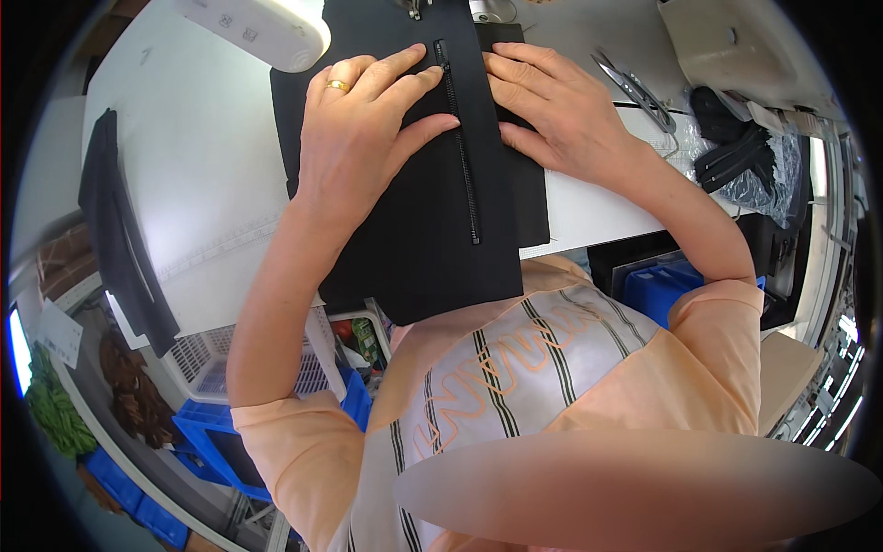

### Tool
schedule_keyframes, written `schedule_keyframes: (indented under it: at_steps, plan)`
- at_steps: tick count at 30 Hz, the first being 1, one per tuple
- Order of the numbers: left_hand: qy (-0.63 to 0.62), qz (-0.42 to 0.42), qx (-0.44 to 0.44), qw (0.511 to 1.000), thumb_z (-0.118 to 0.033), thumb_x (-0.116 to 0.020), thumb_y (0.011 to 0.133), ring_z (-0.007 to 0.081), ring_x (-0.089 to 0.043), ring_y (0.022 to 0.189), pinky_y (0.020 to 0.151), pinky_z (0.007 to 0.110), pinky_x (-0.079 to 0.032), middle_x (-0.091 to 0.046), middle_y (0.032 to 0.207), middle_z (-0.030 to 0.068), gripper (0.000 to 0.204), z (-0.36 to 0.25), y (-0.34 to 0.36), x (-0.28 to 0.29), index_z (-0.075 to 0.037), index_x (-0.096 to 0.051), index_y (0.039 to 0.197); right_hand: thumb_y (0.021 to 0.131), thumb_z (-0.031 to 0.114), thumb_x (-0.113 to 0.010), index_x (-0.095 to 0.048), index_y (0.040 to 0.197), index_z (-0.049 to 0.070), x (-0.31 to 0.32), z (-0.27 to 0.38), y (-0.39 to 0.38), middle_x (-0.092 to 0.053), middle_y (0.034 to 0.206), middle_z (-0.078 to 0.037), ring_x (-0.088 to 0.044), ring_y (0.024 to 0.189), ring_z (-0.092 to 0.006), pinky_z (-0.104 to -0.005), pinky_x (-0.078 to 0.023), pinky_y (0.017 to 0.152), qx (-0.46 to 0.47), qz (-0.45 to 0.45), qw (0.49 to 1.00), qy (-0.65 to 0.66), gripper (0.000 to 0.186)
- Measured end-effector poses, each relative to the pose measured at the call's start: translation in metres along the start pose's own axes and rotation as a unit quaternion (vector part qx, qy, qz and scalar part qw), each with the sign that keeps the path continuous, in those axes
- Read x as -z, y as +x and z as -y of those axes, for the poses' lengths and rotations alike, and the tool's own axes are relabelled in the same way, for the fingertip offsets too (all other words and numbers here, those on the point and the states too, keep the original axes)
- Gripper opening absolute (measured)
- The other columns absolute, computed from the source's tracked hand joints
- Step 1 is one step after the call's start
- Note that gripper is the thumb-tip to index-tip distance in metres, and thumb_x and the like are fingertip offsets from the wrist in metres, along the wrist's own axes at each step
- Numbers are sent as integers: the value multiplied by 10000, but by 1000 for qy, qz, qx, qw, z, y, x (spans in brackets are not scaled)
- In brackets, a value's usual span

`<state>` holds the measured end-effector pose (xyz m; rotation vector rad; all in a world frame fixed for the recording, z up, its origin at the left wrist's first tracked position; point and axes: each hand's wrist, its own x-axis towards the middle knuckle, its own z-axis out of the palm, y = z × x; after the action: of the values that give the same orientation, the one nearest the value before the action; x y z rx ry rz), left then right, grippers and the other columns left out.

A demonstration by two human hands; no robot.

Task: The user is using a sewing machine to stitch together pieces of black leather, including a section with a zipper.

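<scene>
A black fabric panel (405, 248) lies across the white table, overhanging its front edge, with a black zipper (464, 166) running lengthwise in it. My left hand (368, 120) rests on the panel left of the zipper, fingers apart, index and middle fingertips beside the zipper's upper part, thumb beside its middle. My right hand (552, 110) lies with fingers apart at the panel's right edge, over a second dark piece (529, 202) beneath. Part of a metal sewing machine foot (414, 7) shows beyond the panel, under a white machine head (258, 28).
Scissors (635, 87) lie right of my right hand, near black zippers in clear plastic (736, 156). A folded dark strip (120, 239) lies on the table's left (184, 138). Below are a white basket (235, 363) and blue crates (221, 432).
</scene>
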<state>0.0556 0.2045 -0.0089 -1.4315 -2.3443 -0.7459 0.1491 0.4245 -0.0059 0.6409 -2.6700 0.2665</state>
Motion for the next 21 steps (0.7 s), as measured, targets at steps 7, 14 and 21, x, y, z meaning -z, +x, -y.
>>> schedule_keyframes:
  at_steps: [7,14,21]
  plan:
    - [35,-4,1,999,-361,-761,761,204,-583,984,925,365,-387,-668,1186,0,389,1,0,-2,-106,-715,1051,740,231,-765,-630,1192,115,0,-1,2,-609,1255,-18,-526,1202,-232,-375,-466,987,-4,13,1000,-7,486]
    - [37,-26,-19,999,-339,-788,733,206,-633,885,724,323,-505,-705,1117,11,361,13,15,1,-94,-736,993,748,231,-754,-634,1175,98,-4,-10,15,-613,1250,-31,-531,1184,-240,-375,-463,987,6,8,1000,-22,463]
    - [59,-38,-2,998,-338,-800,718,205,-641,881,695,323,-515,-710,1114,26,369,18,2,-3,-91,-742,987,805,196,-735,-629,1188,56,67,-9,-2,-658,1201,-65,-613,1091,-286,-391,-475,952,-10,-28,999,-19,421]
